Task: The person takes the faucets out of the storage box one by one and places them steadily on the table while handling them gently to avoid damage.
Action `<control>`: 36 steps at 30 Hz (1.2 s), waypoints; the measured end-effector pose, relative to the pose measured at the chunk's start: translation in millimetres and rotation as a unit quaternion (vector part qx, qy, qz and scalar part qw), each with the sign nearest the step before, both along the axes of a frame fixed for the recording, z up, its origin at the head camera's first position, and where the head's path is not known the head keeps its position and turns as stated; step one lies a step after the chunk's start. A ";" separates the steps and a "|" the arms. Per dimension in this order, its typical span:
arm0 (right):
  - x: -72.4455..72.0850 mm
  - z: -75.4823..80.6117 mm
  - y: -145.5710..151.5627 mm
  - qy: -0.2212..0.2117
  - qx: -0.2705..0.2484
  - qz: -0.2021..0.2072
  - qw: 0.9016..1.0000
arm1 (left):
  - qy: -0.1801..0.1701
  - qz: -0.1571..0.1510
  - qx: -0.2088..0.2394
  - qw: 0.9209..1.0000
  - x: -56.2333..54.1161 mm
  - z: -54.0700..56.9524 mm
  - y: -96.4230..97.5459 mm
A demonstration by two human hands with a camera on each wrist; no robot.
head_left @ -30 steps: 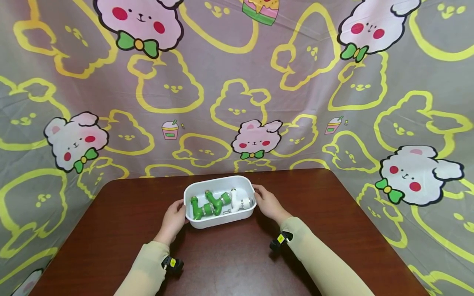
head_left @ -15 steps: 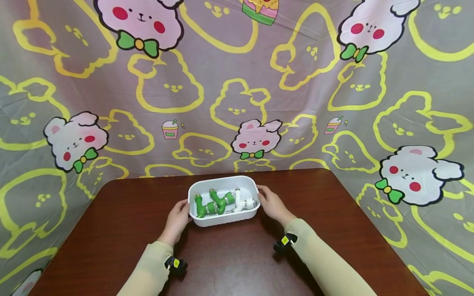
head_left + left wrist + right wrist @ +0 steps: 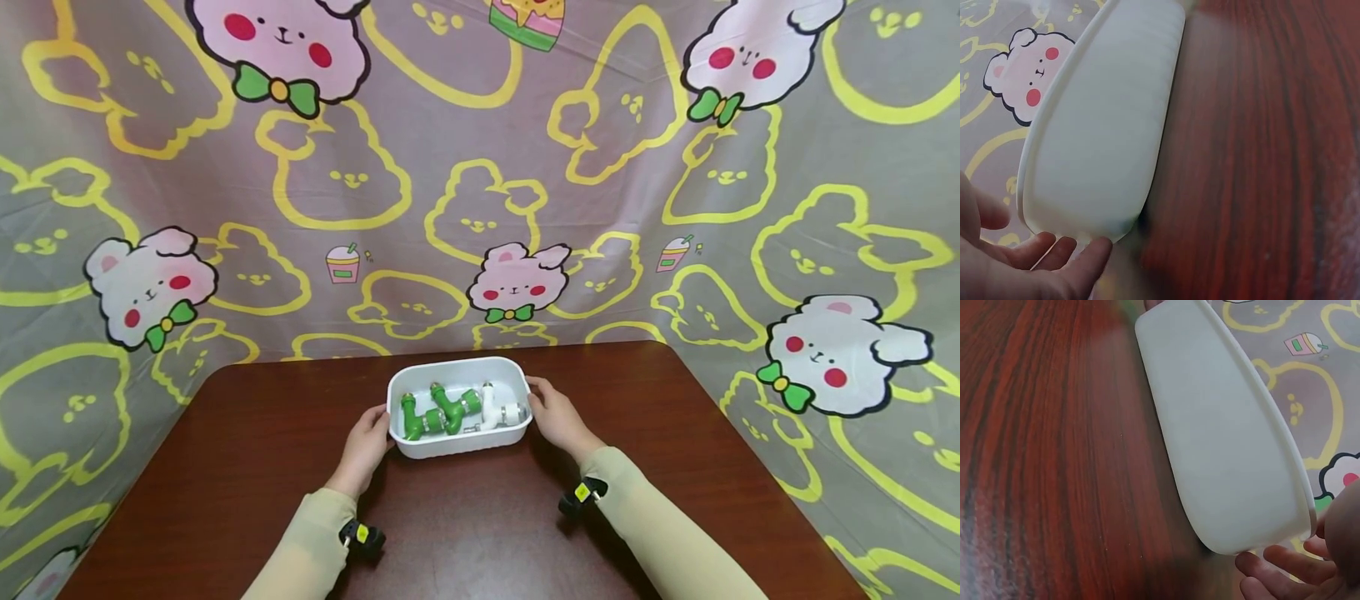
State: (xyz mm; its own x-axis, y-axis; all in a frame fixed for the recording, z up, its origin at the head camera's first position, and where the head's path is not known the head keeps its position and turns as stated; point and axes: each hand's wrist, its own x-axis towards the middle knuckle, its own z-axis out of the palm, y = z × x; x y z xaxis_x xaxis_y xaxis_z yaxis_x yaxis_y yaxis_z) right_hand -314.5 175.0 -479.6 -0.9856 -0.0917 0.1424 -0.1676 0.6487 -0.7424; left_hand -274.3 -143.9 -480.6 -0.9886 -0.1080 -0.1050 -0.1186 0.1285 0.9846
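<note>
Plainly, we are looking over a dark reddish-brown table [image 3: 465,521] with rounded far corners, a streaky wood grain and a pale sheen on its near part. Around its far, left and right sides we see a creased greyish-pink cloth [image 3: 637,196], printed with yellow outlined animals, white-and-pink rabbit faces with red cheeks and green bows, and little pink cups.

Toward the far side of the table, around its middle, we find a white tub [image 3: 459,449], its right end slightly farther than its left; we cannot tell whether its base touches the wood. Inside it, from left to right, we see a green pipe fitting [image 3: 411,421], a second green fitting [image 3: 453,413] and a white fitting [image 3: 491,408], all with metal ends.

We see a person's left hand [image 3: 366,443] and right hand [image 3: 558,418] gripping the tub between them, one at each end. Their fingers bend against the end walls, with little gap left, and hold only the tub. Behind the hands we see beige sleeves [image 3: 307,533] with a small black device [image 3: 363,539] at each wrist.
</note>
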 end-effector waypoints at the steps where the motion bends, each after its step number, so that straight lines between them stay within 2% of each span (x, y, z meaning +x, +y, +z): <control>1: 0.6 -0.2 0.1 0.001 0.000 -0.002 1.000 | 0.001 -0.001 -0.004 1.000 0.2 0.1 0.1; 5: 2.9 -0.2 1.1 -0.002 -0.007 -0.011 1.000 | 0.010 -0.006 -0.024 1.000 -0.1 -1.1 -0.6; 26: 10.8 -0.3 11.6 -0.010 -0.037 -0.018 0.999 | 0.024 -0.031 -0.042 0.998 -0.4 -3.0 0.4; 36: 11.4 1.8 14.4 -0.017 -0.034 -0.017 0.999 | 0.015 -0.035 -0.042 0.998 -4.2 -5.6 1.0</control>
State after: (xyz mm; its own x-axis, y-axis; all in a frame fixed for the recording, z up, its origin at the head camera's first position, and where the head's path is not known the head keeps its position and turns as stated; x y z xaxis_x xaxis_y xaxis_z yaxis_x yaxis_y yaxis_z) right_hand -303.1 189.4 -477.9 -0.9923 -0.0485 0.1141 -0.1201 0.6021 -0.7893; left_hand -278.5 -142.9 -486.2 -0.9966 -0.0458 -0.0680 -0.0764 0.2172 0.9731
